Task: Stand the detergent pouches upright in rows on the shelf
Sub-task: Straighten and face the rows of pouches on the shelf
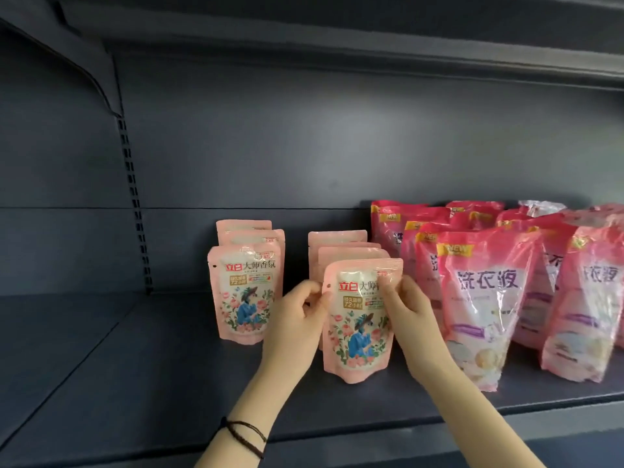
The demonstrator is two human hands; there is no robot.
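A pale pink detergent pouch (358, 329) with a floral picture stands upright at the front of the right-hand row on the dark shelf (169, 383). My left hand (297, 319) pinches its left edge and my right hand (405, 309) pinches its upper right edge. Behind it stand more pale pink pouches (341, 246) in the same row. To the left, a second row of three pale pink pouches (244, 292) stands upright.
Several larger deep pink detergent bags (486, 298) stand in rows to the right, close to my right hand. The shelf's left part is bare dark metal. A slotted upright (135, 204) runs down the back panel. Another shelf hangs overhead.
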